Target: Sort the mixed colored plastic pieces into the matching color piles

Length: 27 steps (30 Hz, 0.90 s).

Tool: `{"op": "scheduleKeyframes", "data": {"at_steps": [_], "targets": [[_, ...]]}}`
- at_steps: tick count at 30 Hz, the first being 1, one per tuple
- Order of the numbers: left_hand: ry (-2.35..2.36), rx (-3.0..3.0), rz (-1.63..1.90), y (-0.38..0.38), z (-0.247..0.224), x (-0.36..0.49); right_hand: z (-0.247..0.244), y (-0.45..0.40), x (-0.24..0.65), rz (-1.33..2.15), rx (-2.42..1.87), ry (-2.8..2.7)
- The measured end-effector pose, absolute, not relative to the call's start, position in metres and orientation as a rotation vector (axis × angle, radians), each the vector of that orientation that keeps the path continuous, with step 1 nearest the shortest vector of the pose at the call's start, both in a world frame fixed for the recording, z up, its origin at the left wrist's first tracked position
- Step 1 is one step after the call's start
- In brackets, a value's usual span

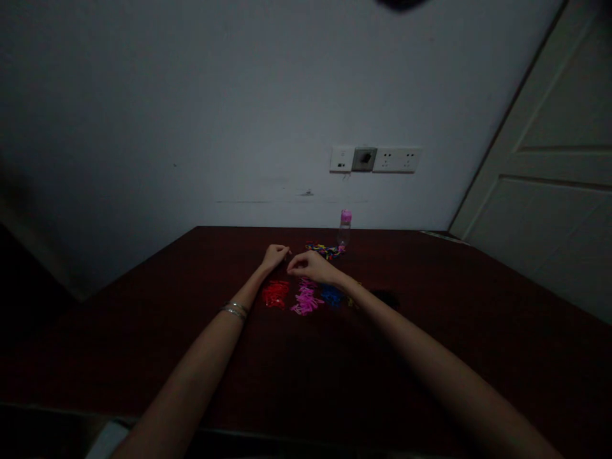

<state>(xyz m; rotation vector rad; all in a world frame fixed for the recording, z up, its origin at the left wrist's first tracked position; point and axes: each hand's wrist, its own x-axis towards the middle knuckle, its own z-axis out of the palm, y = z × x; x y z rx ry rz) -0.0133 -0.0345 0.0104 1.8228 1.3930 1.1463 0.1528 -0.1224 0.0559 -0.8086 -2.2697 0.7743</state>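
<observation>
My left hand (276,255) rests on the dark table with its fingers curled together; whatever is in them, if anything, is too small to tell. To its right, my right hand (308,264) hovers above the piles, thumb and forefinger pinched, the contents not visible. Below the hands lie a red pile (275,294), a pink pile (306,298) and a blue pile (331,294) of small strips that look like elastic hair bands. A little yellow pile (352,302) is partly covered by my right forearm. Behind my right hand lies a mixed-colour heap (325,250) of the same pieces.
A clear bottle with a pink cap (345,228) stands upright beside the mixed heap. A dark pile (385,297) lies right of my forearm. The dark red table (191,274) meets a wall with sockets (394,160); a white door (549,153) is at the right.
</observation>
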Motion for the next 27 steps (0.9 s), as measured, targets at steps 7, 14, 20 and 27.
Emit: {"op": "scheduleKeyframes", "data": {"at_steps": [7, 14, 20, 27], "targets": [[1.369, 1.787, 1.169, -0.035, 0.011, -0.013, 0.059, -0.115, 0.143, 0.675, -0.789, -2.382], [1.411, 1.805, 1.166, -0.029, 0.005, -0.013, 0.042, -0.087, 0.170, 0.525, -1.010, -2.587], [1.417, 1.810, 1.163, -0.030, 0.005, -0.013, 0.031, -0.080, 0.161, 0.619, -0.979, -2.607], [1.416, 1.790, 1.162, -0.032, 0.007, -0.012, 0.033, -0.079, 0.160, 0.659, -1.003, -2.624]]}}
